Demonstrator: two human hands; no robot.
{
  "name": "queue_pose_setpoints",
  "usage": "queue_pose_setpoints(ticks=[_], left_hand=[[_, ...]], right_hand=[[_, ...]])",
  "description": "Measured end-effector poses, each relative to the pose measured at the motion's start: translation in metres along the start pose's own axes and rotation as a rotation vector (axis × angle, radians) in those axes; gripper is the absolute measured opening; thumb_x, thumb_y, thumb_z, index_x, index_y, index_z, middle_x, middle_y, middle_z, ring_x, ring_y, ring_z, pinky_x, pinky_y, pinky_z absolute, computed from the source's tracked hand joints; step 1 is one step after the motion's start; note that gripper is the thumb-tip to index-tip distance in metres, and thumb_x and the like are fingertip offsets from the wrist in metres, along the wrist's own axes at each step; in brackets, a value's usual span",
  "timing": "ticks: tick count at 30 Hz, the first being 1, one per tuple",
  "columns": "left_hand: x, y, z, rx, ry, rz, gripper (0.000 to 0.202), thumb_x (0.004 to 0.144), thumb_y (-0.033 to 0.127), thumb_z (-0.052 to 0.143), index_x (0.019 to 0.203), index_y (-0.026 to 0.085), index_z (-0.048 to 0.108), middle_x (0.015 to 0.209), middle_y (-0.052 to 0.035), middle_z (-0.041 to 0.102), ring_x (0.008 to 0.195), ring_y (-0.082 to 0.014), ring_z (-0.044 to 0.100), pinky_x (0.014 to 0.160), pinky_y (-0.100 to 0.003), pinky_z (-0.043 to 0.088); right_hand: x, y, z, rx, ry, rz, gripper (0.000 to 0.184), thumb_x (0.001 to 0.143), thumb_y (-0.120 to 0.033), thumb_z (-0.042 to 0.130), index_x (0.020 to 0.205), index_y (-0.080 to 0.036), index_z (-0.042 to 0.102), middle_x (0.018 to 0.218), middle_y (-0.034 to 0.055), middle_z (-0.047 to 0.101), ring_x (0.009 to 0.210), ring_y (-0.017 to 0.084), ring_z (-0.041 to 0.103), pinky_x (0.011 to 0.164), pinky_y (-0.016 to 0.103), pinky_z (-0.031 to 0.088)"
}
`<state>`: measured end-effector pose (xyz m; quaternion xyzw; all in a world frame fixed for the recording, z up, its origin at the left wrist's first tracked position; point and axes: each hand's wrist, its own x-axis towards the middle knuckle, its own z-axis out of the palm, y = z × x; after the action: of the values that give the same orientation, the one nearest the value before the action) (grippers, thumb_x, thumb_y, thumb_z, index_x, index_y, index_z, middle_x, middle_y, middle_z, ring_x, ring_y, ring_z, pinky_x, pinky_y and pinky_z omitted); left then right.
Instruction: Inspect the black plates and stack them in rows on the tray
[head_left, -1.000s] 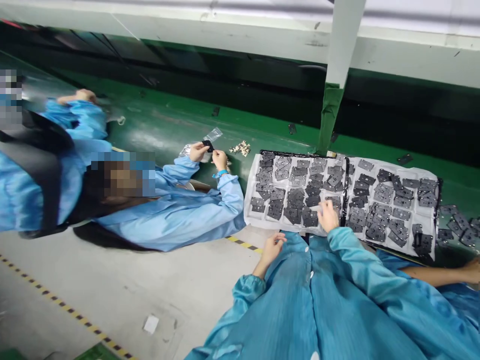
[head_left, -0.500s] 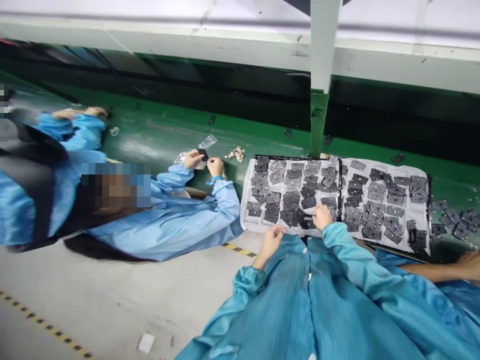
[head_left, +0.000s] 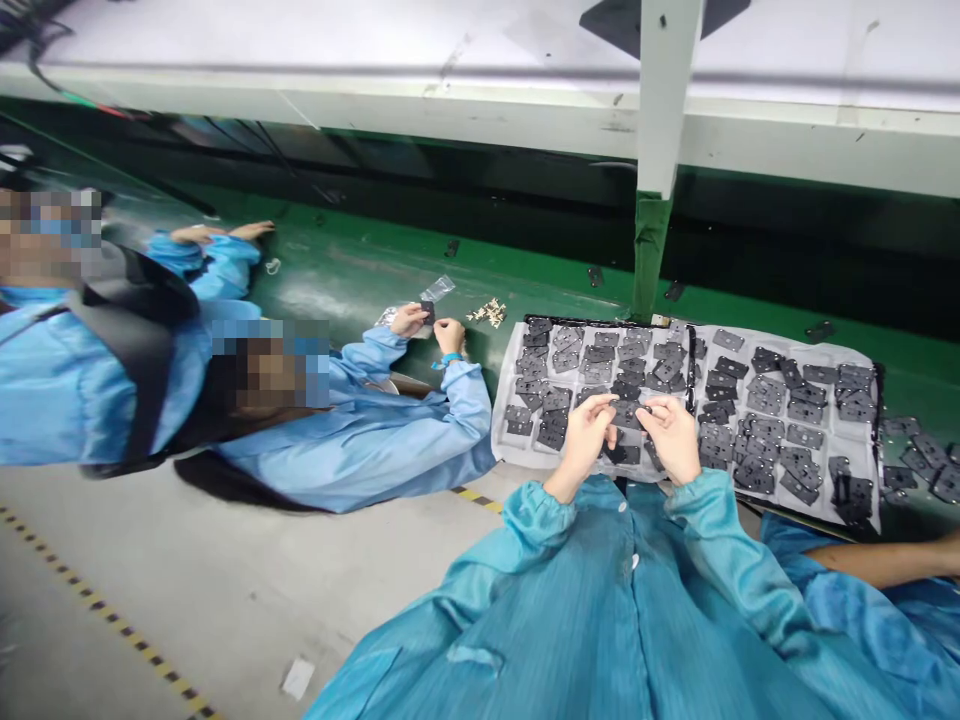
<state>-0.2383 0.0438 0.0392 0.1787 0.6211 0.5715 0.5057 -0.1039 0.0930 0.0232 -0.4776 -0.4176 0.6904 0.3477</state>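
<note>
Between my left hand [head_left: 589, 436] and my right hand [head_left: 672, 434] is a flat black rectangular plate [head_left: 627, 414], pinched at its two ends by thumbs and fingers. Both hands are closed on it, just above the near edge of a white compartment tray [head_left: 517, 455]. Many similar dark plates [head_left: 555, 415] lie in piles in that tray's compartments. A second white tray [head_left: 862, 440], holding more of these plates [head_left: 765, 395], adjoins it on the right. My hands partly cover the plates beneath them.
Loose plates [head_left: 922, 455] lie on the green bench right of the trays. A white post [head_left: 664, 110] rises behind them, under a shelf edge. To the left, a co-worker's hands [head_left: 427, 325] hold a black piece near small brass-coloured parts [head_left: 489, 312]. A forearm [head_left: 885, 560] shows at right.
My right hand has lifted a black plate from the left tray, and my left hand has come up from the tray's edge to grip its other end. The view has shifted slightly.
</note>
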Motion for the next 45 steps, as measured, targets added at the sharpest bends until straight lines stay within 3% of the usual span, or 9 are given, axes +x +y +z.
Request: queue_pose_setpoints(ticks=[5, 12, 16, 20, 25, 28, 35, 40, 45], left_hand=[[-0.004, 0.006, 0.004, 0.026, 0.142, -0.02, 0.026, 0.076, 0.035, 0.065, 0.09, 0.014, 0.068, 0.052, 0.0076, 0.049, 0.029, -0.0018, 0.034, 0.032, -0.016, 0.021], [0.005, -0.015, -0.009, 0.087, 0.259, 0.011, 0.02, 0.073, 0.029, 0.063, 0.084, 0.014, 0.071, 0.061, 0.0035, 0.057, 0.037, -0.0014, 0.036, 0.038, -0.016, 0.027], [0.014, -0.042, -0.027, 0.144, 0.192, -0.088, 0.029, 0.076, 0.034, 0.063, 0.095, 0.012, 0.068, 0.063, 0.0023, 0.059, 0.036, -0.0022, 0.035, 0.036, -0.017, 0.025], [0.006, -0.072, -0.056, 0.243, 0.138, -0.166, 0.039, 0.078, 0.035, 0.061, 0.111, 0.014, 0.06, 0.089, -0.0044, 0.069, 0.037, -0.0016, 0.041, 0.036, -0.016, 0.03], [-0.02, -0.107, -0.094, 0.356, 0.074, -0.237, 0.024, 0.075, 0.026, 0.064, 0.094, 0.012, 0.063, 0.08, -0.0025, 0.068, 0.041, -0.0036, 0.047, 0.039, -0.015, 0.034], [-0.035, -0.122, -0.105, 0.405, 0.064, -0.257, 0.016, 0.075, 0.021, 0.063, 0.087, 0.012, 0.063, 0.074, -0.0006, 0.066, 0.042, -0.0047, 0.049, 0.042, -0.016, 0.038], [-0.043, -0.129, -0.111, 0.477, 0.091, -0.207, 0.016, 0.074, 0.013, 0.06, 0.088, 0.014, 0.066, 0.081, -0.0016, 0.068, 0.05, -0.0076, 0.055, 0.055, -0.022, 0.048], [-0.04, -0.122, -0.115, 0.507, 0.073, -0.189, 0.019, 0.075, 0.013, 0.058, 0.092, 0.015, 0.066, 0.084, -0.0031, 0.068, 0.069, -0.0141, 0.062, 0.073, -0.029, 0.053], [-0.039, -0.111, -0.109, 0.589, 0.065, -0.15, 0.021, 0.073, 0.008, 0.056, 0.088, 0.016, 0.068, 0.092, -0.0067, 0.069, 0.087, -0.0196, 0.064, 0.086, -0.034, 0.05]], right_hand=[[-0.002, -0.004, 0.006, -0.001, -0.032, -0.041, 0.033, 0.074, -0.039, 0.077, 0.094, -0.02, 0.059, 0.08, 0.0008, 0.07, 0.076, 0.016, 0.066, 0.074, 0.028, 0.051], [0.004, 0.027, 0.019, 0.055, 0.003, 0.045, 0.029, 0.076, -0.043, 0.068, 0.093, -0.019, 0.069, 0.083, 0.0028, 0.071, 0.071, 0.017, 0.064, 0.059, 0.026, 0.049], [0.033, 0.055, 0.017, -0.041, 0.092, 0.07, 0.031, 0.071, -0.044, 0.065, 0.086, -0.018, 0.07, 0.084, 0.0041, 0.071, 0.072, 0.018, 0.064, 0.059, 0.027, 0.05], [0.072, 0.081, 0.006, -0.153, 0.156, 0.074, 0.034, 0.071, -0.044, 0.06, 0.087, -0.014, 0.067, 0.076, 0.0034, 0.07, 0.069, 0.015, 0.06, 0.06, 0.027, 0.052], [0.095, 0.101, -0.008, -0.334, 0.122, 0.037, 0.016, 0.073, -0.033, 0.059, 0.079, -0.019, 0.065, 0.062, -0.0028, 0.061, 0.055, 0.014, 0.056, 0.059, 0.033, 0.054], [0.096, 0.099, -0.01, -0.428, 0.083, -0.026, 0.01, 0.074, -0.031, 0.06, 0.076, -0.021, 0.063, 0.066, -0.0008, 0.061, 0.065, 0.019, 0.062, 0.07, 0.04, 0.055], [0.069, 0.095, -0.005, -0.694, -0.001, -0.232, 0.021, 0.08, -0.028, 0.055, 0.094, -0.016, 0.066, 0.115, 0.018, 0.059, 0.119, 0.033, 0.048, 0.107, 0.051, 0.033], [0.008, 0.127, -0.019, -1.427, -0.22, -0.245, 0.027, 0.083, -0.022, 0.052, 0.107, -0.016, 0.064, 0.118, 0.0194, 0.059, 0.11, 0.034, 0.053, 0.092, 0.047, 0.042], [-0.006, 0.144, -0.028, -1.513, -0.263, -0.285, 0.021, 0.079, -0.027, 0.05, 0.092, -0.021, 0.065, 0.105, 0.0194, 0.064, 0.103, 0.037, 0.061, 0.08, 0.048, 0.048]])
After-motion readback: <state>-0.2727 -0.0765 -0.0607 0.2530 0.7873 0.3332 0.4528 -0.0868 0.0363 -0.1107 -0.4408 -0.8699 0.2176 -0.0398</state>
